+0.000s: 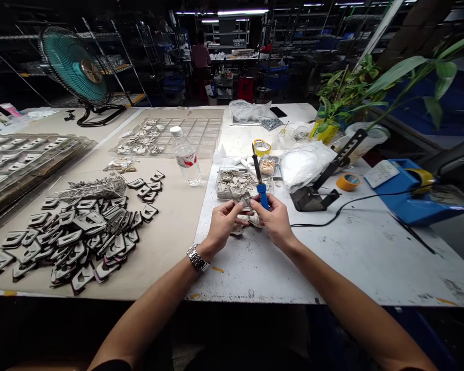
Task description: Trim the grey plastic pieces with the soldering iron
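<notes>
i'm pinching a small silver metal piece [244, 199] between thumb and fingers of my left hand [224, 224], with a metal wristwatch [198, 258] on that wrist. my right hand [275, 221] is closed around the blue grip of a soldering iron [262, 196], black shaft pointing up and away from me. both hands are working close together above a scuffed white workbench [247, 278], with pale metal scraps [251, 221] lying just under them. doing this well means holding the piece steady and keeping the iron's hot end off my fingers. can't tell if the iron is touching the piece, my fingers are in the way. a clear plastic tray [217, 190] of jumbled metal pieces is sitting right in front of my hands, tight against the iron's path. its black metal stand [313, 198] is standing off to the right beside a white plastic bag [305, 165], and the black cable [344, 206] is running across the bench. on my left, angular black-and-silver parts [81, 237] are piled on a tan mat [178, 247], near a water bottle [185, 154].
</notes>
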Tool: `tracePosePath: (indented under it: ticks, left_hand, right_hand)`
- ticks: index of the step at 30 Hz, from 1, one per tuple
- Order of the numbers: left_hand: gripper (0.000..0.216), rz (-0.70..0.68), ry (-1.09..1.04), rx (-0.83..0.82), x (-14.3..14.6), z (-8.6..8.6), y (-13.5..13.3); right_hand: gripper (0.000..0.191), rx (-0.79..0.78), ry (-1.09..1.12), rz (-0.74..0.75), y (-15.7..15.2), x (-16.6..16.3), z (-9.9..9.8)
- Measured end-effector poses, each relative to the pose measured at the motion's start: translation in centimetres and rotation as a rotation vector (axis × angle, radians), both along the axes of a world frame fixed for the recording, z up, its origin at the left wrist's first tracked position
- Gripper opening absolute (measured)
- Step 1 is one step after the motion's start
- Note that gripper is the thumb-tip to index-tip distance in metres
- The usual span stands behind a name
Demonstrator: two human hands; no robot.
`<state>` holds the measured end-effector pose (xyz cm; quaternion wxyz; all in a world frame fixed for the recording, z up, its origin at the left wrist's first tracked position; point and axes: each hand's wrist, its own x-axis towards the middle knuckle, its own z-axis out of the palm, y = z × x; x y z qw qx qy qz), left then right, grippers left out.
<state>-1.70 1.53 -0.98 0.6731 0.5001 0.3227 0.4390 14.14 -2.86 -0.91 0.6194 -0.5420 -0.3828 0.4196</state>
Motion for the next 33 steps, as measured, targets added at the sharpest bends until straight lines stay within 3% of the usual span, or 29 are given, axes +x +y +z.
tracePosePath:
  ticks: [7, 13, 16, 19, 23, 30, 33]
  left_hand:
    - [0.039, -0.023, 0.063, 0.079, -1.8, 1.1, -1.1]
    - [0.037, 0.009, 0.140, 0.055, -5.7, 1.1, -6.5]
    - [0.037, 0.113, 0.189, -0.001, -7.8, 0.4, -8.8]
    - [0.039, 0.261, 0.259, -0.048, -9.9, -0.4, -9.7]
    - [0.038, 0.397, 0.269, -0.071, -11.7, -1.2, -9.4]
    - [0.037, 0.425, 0.322, -0.082, -11.2, -1.5, -9.1]
    - [0.035, 0.418, 0.365, -0.094, -11.0, -1.2, -9.3]
  right_hand:
    - [0.049, -0.017, 0.000, 0.048, -1.2, -0.3, 1.4]
    - [0.044, -0.032, -0.136, 0.200, -6.2, -2.1, 1.2]
    - [0.040, -0.030, -0.258, 0.194, -9.2, -2.6, 0.9]
    - [0.037, -0.027, -0.439, 0.145, -11.4, -2.2, 0.6]
    - [0.033, 0.094, -0.788, 0.119, -12.9, -1.0, -0.4]
    - [0.042, 0.195, -1.359, 0.116, -14.7, -0.5, -2.5]
    - [0.045, 0.199, -1.489, 0.088, -15.0, -0.6, -2.5]
